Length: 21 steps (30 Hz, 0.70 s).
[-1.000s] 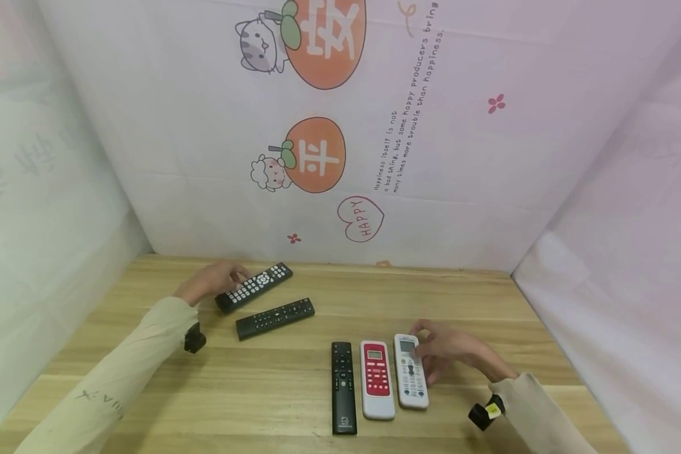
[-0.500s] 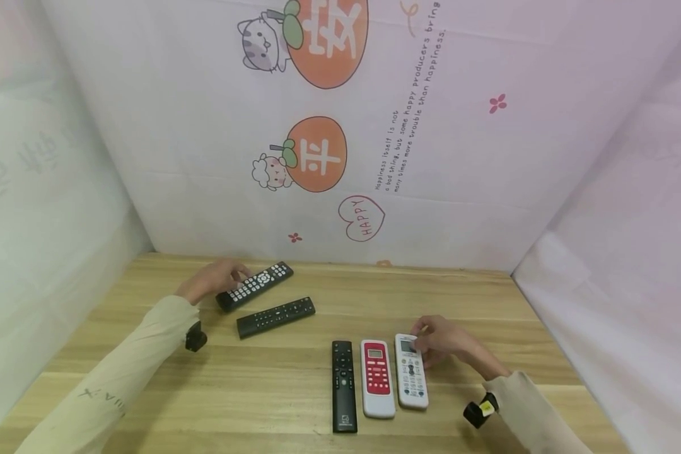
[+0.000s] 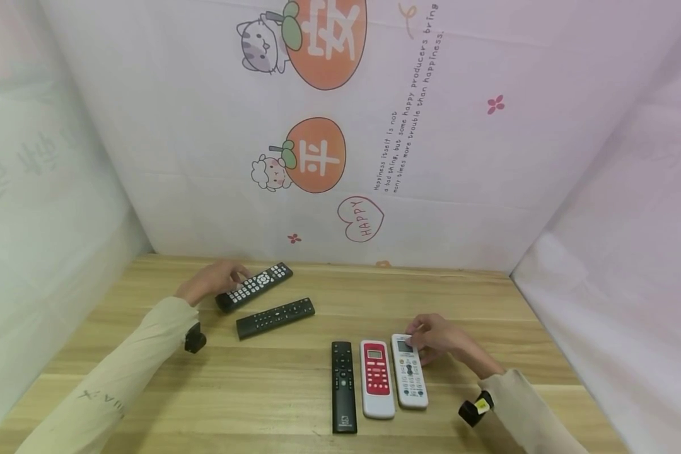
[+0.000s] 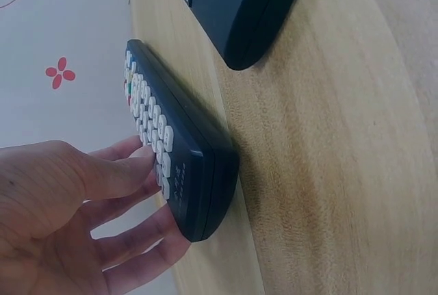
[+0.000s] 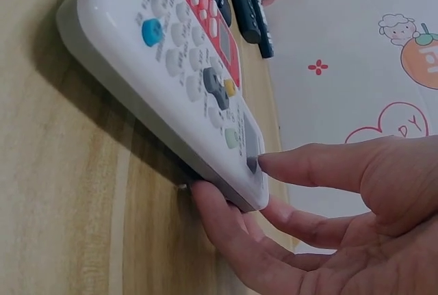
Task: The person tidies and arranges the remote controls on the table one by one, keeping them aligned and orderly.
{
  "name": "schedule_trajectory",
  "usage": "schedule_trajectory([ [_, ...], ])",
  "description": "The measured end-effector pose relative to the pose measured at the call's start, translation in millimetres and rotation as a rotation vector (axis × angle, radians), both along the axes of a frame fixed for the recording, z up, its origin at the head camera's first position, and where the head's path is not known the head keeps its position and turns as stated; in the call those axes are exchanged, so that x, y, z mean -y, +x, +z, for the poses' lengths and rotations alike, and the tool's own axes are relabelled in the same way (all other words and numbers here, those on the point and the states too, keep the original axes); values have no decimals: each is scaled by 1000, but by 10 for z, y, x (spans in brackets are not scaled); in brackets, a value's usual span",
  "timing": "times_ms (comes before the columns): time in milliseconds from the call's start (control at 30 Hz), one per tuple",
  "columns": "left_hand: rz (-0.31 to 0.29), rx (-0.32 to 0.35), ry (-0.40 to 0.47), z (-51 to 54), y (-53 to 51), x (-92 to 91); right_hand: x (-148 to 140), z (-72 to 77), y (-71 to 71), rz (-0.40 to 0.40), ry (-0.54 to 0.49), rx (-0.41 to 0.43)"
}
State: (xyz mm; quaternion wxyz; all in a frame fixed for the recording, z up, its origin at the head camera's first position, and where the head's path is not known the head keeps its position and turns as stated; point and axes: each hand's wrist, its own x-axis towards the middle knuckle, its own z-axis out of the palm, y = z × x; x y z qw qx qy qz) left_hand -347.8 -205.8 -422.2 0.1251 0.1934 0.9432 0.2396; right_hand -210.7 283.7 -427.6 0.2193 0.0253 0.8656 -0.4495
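Observation:
At the far left of the table my left hand [image 3: 218, 279] pinches a black remote control with white buttons [image 3: 263, 278]. Its thumb lies on the buttons in the left wrist view, with the fingers along the edge and partly hidden behind it. On the right, my right hand [image 3: 437, 334] holds the screen end of a white remote control [image 3: 411, 378]. In the right wrist view the thumb presses on the screen [image 5: 250, 137] while the fingers lie at the side and end. A white remote with a red face [image 3: 377, 381] lies just left of that one.
A slim black remote [image 3: 343, 391] lies left of the red-faced one. Another black remote [image 3: 275, 318] lies slanted in front of the one at my left hand. All rest on a wooden table [image 3: 232, 391], with white printed cloth [image 3: 431, 233] hanging behind and at both sides.
My right hand has shifted slightly away from me and left along the white remote, whose screen end has swung a little left. The left hand has kept its place.

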Motion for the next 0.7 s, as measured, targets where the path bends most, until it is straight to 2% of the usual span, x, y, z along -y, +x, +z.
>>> schedule_trajectory([
  [367,4,1,15,-18,49,37,10,18,-58,36,22,26],
  [700,18,-22,26,-27,35,-8,4,45,-69,33,4,49],
])
